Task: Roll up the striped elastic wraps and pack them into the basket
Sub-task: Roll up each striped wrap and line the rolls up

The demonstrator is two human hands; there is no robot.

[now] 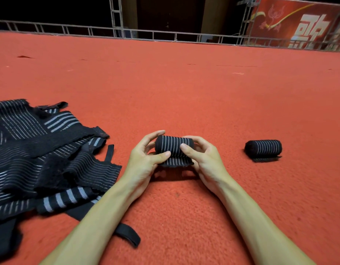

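1. Head view is showing both hands working low over the red carpet floor, well short of its far edge, where a metal truss is running.
2. The left hand is gripping the left end of a striped roll, with its fingers curling over the top and its thumb pressing the front. The right hand is gripping the right end in the same way.
3. Holding both ends is probably keeping the turns square and stopping the elastic from springing open.
4. A short loose tail is hanging out under the roll toward the person, so this wrap is looking nearly wound.
5. 1 finished roll is lying on the carpet to the right, well apart from the hands, with its end flap resting flat on the carpet in front of it. It is likely waiting there for packing.
6. A pile of unrolled wraps is sprawling on the carpet to the left, near the left forearm, probably serving as the supply within easy reach.
7. No basket is showing in this view, so packing is not yet happening.
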